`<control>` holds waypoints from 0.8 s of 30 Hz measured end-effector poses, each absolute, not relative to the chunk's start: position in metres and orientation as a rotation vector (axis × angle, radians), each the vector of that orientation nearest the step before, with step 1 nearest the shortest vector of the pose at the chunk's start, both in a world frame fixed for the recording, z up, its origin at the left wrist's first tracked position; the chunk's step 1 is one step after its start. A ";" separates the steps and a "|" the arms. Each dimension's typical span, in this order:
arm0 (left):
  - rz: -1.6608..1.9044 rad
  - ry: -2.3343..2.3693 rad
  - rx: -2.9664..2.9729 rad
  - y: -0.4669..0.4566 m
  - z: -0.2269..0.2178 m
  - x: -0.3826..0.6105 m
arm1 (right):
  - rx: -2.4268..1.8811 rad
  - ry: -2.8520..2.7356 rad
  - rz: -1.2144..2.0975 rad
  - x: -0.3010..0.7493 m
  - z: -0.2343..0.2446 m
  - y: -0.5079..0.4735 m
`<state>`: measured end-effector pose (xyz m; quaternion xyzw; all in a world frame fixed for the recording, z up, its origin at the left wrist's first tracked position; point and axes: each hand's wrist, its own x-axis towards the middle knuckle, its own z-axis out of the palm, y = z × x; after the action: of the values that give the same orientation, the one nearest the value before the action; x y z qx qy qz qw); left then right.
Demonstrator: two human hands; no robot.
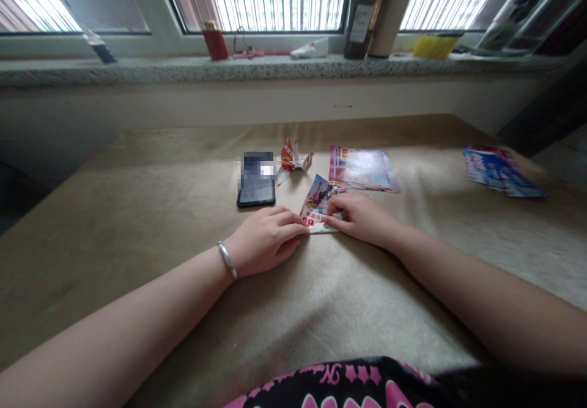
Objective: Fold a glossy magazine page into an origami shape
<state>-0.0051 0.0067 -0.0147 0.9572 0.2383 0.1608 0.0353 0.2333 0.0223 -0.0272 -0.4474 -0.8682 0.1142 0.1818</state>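
The left hand (265,238) rests open on the paper (318,197); the right hand (364,215) seems to pinch it; pulling too hard could rip it

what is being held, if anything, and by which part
The printed paper: left hand at its near left corner, right hand on its right side; whether gripped or pressed cannot be told.

My left hand (270,240) has fingertips on the left corner of the printed paper (315,199); my right hand (360,212) touches its right side, fingers curled, maybe pinching. Phone (255,197) and folded paper figure (293,162) beyond, leaflet stack (362,169) to the right.
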 end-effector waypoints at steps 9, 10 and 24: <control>0.504 0.668 2.952 0.006 -0.010 -0.006 | -1.280 -2.460 0.334 0.232 -0.026 0.022; 0.495 0.663 2.965 0.006 -0.010 -0.006 | -1.280 -2.459 0.335 0.232 -0.026 0.022; 0.431 0.763 3.067 0.003 -0.011 -0.007 | -1.301 -2.449 0.342 0.231 -0.026 0.022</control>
<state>-0.0068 0.0025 -0.0105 0.9613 0.2390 0.1351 -0.0239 0.2305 0.0223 -0.0256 -0.4586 -0.8633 0.1207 0.1727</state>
